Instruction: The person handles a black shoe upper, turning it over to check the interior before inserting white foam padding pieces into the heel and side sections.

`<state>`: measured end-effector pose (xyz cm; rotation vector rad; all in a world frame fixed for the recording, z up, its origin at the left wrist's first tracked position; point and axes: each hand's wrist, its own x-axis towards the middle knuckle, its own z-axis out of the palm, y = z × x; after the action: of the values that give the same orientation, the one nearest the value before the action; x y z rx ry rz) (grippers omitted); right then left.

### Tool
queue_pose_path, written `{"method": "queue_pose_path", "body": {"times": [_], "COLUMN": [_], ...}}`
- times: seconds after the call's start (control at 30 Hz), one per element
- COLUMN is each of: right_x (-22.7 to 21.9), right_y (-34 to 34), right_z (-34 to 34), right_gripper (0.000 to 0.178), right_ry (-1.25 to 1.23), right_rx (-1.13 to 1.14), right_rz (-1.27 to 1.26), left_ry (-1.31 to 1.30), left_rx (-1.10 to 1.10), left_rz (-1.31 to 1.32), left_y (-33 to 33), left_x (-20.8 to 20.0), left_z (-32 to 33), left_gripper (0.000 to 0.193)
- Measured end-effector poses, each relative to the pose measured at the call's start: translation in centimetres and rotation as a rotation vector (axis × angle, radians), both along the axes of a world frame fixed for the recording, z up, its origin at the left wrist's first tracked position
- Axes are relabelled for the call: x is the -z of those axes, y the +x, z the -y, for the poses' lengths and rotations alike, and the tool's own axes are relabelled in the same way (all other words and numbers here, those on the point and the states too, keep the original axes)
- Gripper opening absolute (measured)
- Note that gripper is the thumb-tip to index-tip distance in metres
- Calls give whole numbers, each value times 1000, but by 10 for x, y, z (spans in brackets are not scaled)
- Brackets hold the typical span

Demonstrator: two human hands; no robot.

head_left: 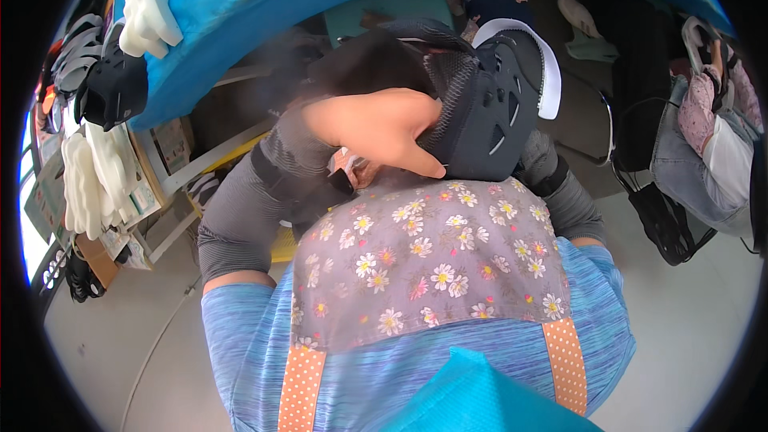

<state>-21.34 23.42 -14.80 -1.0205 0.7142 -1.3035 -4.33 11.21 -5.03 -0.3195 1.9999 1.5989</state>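
A black boot-like shell [488,124] with cut-out slots, round studs and a mesh lining lies tilted in front of my chest, just above the flowered apron [432,264]. A white strip [549,80] curves along its far right edge. My left hand [376,130] grips the shell's left side, thumb pressed outside near the lower edge and fingers reaching into the opening, where they are hidden. The right forearm, in a grey sleeve [572,204], comes up at the shell's right side. My right hand itself is hidden behind the shell.
A blue-covered bench [240,16] curves across the far side, with wavy white foam pieces [148,8] on it. Another black shell [116,84] and more foam [88,184] are at the left. A metal frame [212,168] stands beneath. Clothes and a denim bag [696,172] hang at right.
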Motion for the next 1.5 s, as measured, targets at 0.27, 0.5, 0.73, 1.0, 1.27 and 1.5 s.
{"method": "queue_pose_path", "body": {"times": [0.27, 0.5, 0.73, 1.0, 1.27, 1.5], "right_x": [6, 13, 20, 56, -29, -86], "right_y": [20, 15, -9, -26, -47, -35], "right_z": [22, 21, -17, -52, -23, 17], "right_gripper": [47, 45, 46, 47, 42, 37], "right_ry": [-86, -74, 121, 483, 131, 179], "right_rx": [-126, -146, 14, 286, 412, 655], "right_rz": [-42, 1, 162, 503, -178, -704], "left_ry": [295, 253, -2, -156, 663, -464], "left_rx": [-37, -170, -207, -224, -1056, -766], "left_rz": [141, 138, -267, -440, -449, -857], "left_y": [-6, 4, 14, 15, 44, 55], "left_x": [11, 21, 27, 26, 2, 53], "left_z": [5, -7, -11, -6, 39, 39], "left_gripper": [38, 42, 47, 43, 50, 42]}}
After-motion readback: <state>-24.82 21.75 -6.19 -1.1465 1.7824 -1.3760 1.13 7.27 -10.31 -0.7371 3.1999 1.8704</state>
